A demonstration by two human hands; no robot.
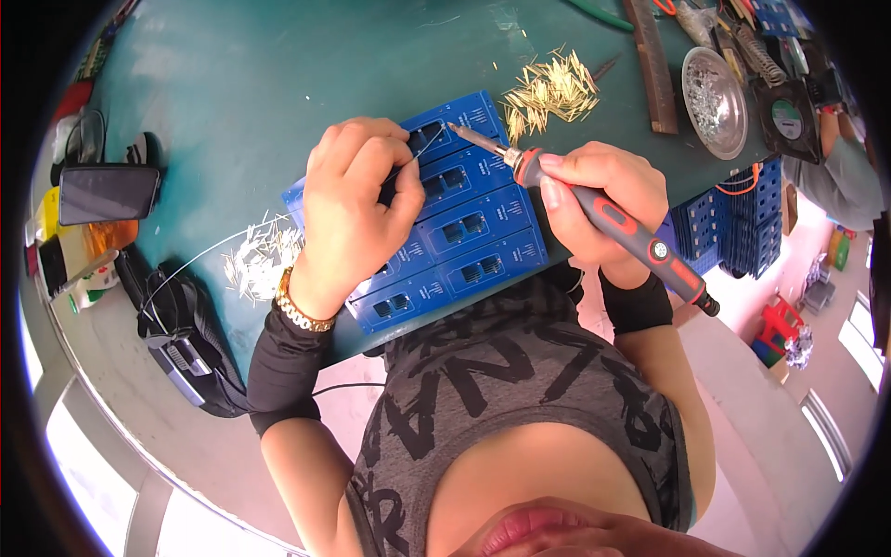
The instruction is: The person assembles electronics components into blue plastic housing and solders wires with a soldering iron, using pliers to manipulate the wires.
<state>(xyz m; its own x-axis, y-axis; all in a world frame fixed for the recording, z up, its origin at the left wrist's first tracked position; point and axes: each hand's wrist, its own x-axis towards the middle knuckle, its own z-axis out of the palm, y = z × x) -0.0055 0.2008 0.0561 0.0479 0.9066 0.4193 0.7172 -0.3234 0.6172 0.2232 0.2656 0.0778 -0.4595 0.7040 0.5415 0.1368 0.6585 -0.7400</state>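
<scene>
My right hand (608,190) is closed around the grey and red handle of a soldering iron (640,239). Its tip meets or hovers just over the top section of a blue circuit board panel (506,212); I cannot tell which. My left hand (357,200) rests on the panel's left side with thumb and forefinger pinched on a thin solder wire (429,146), whose end runs toward the iron's tip. The wire's tail trails off leftward. Several board sections carry dark rectangular parts with pins. The left hand hides part of the panel.
Loose gold pins (552,97) lie beyond the panel, silvery pins (255,265) left of it. Rightward are a metal bar (652,74), a round dish (715,102), a fan (789,121) and stacked blue boards (733,227). A phone (109,193) and black bag (190,343) sit left.
</scene>
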